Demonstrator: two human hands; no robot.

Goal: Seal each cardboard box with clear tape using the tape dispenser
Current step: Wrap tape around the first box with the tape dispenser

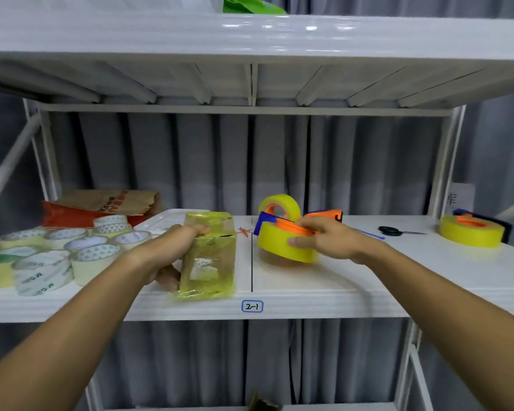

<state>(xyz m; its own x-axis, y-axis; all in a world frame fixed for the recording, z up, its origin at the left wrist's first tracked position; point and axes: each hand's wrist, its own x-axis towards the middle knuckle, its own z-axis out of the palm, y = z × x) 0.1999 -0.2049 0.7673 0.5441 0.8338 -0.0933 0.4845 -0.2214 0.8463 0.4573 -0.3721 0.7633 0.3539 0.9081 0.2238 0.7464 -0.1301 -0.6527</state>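
Cardboard box (209, 256), already wrapped in yellowish tape, lying on the white shelf (368, 280) left of the black centre line, gripped at its far end and side by the left hand (172, 247). Right hand (324, 237) curled round the tape dispenser (285, 240), thumb on the yellow roll, tilted just right of the box. Best done by pinning the box flat, bringing the dispenser's blade end over the seam, pulling straight.

Both bare forearms reach forward, well apart. The left hand (172, 241) curls over the top edge of what it holds, thumb tucked low. The right hand (324, 238) grips with fingers on top and thumb pressed in front.
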